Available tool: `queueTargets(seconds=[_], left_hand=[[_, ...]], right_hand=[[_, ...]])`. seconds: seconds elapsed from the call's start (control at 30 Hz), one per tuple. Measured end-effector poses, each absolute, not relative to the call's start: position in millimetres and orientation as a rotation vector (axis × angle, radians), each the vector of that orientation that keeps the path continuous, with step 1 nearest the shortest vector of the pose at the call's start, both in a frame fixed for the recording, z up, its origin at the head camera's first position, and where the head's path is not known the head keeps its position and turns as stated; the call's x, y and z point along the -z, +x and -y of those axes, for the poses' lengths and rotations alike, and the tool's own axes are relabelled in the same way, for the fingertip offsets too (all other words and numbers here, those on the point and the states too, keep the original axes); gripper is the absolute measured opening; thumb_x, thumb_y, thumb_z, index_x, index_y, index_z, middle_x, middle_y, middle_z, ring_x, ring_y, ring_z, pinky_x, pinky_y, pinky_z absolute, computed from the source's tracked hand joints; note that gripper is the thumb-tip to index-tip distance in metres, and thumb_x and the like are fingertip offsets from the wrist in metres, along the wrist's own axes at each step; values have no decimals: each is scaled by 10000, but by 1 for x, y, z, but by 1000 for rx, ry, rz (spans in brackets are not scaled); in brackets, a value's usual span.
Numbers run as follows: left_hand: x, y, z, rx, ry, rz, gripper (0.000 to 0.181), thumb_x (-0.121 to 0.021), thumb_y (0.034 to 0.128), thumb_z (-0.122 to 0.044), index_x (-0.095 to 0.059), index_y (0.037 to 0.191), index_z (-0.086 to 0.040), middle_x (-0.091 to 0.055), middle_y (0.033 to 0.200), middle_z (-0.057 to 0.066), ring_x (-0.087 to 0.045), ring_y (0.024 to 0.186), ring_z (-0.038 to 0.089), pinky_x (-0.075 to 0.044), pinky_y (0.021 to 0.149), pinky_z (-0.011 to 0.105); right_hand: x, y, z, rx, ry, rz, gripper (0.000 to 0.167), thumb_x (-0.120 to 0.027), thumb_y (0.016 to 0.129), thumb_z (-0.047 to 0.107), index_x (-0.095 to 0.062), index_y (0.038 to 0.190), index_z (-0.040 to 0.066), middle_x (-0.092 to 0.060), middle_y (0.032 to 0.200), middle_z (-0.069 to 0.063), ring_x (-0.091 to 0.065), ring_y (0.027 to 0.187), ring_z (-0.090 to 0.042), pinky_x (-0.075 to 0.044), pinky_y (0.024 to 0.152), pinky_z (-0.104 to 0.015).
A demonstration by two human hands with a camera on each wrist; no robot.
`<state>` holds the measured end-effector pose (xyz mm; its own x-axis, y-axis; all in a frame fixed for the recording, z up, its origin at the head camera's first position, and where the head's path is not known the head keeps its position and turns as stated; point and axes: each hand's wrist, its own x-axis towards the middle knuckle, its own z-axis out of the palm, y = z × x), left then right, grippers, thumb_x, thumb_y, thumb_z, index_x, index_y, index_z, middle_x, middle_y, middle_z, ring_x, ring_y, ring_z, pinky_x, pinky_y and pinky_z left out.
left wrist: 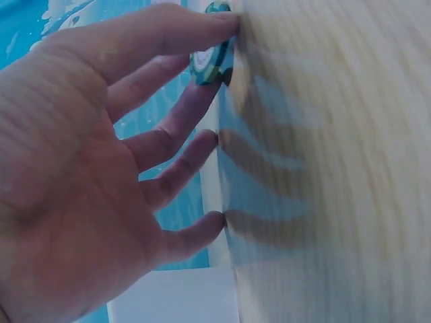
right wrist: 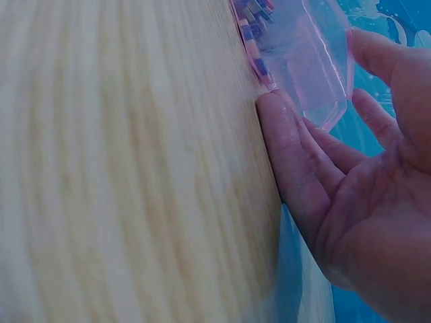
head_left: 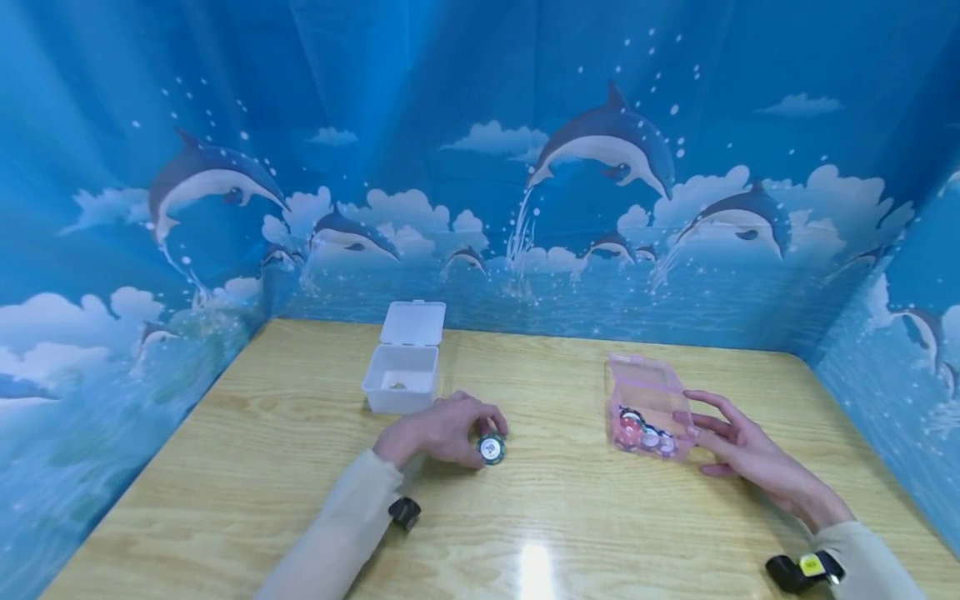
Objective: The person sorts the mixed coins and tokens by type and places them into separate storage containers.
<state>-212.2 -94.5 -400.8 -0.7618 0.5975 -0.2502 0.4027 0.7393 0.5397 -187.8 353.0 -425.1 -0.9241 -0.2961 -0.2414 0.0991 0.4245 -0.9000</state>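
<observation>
My left hand (head_left: pixel 453 429) pinches a green poker chip (head_left: pixel 491 449) between thumb and finger, its white centre marked 20. In the left wrist view the chip (left wrist: pixel 210 57) is tilted on edge close to the tabletop, and the other fingertips touch the wood. At the right, a pink see-through box (head_left: pixel 648 379) stands with several red, black, white and purple poker chips (head_left: pixel 643 435) at its near end. My right hand (head_left: pixel 750 454) touches the right side of this box with fairly straight fingers; the right wrist view shows its fingertips (right wrist: pixel 276 111) against the box's end.
Behind my left hand stands a white plastic box (head_left: pixel 401 400) with its lid (head_left: pixel 414 323) raised and a small gold-coloured thing inside. The wooden table (head_left: pixel 555 500) ends at a blue dolphin-print curtain (head_left: pixel 480 167) at the back and sides.
</observation>
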Motion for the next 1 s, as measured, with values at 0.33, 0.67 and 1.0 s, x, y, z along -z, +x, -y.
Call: queueTargets(seconds=[0.33, 0.67, 1.0], left_hand=[[400, -208, 98, -625, 748, -2512, 549, -843, 766, -157, -702, 1264, -341, -645, 1142, -64, -559, 1017, 104, -488, 923, 332], [399, -210, 101, -681, 726, -2461, 551, -812, 770, -79, -704, 1233, -357, -650, 1154, -67, -578, 1026, 111, -510, 940, 348], [400, -210, 101, -724, 774, -2468, 438, -829, 788, -155, -698, 1187, -277, -645, 1051, -83, -579, 918, 105, -506, 822, 287]], right_hand=[[426, -188, -353, 1497, -163, -2326, 691, -520, 1078, 345, -123, 1626, 203, -231, 1646, -314, -483, 1386, -428, -601, 920, -485], [425, -188, -354, 1511, -157, -2319, 681, -517, 1081, 337, -128, 1625, 211, -235, 1650, -302, -585, 1257, -98, -605, 910, -444], [425, -187, -354, 1521, -158, -2296, 672, -506, 1085, 341, -122, 1623, 220, -218, 1656, -302, -560, 1100, 130, -601, 896, -399]])
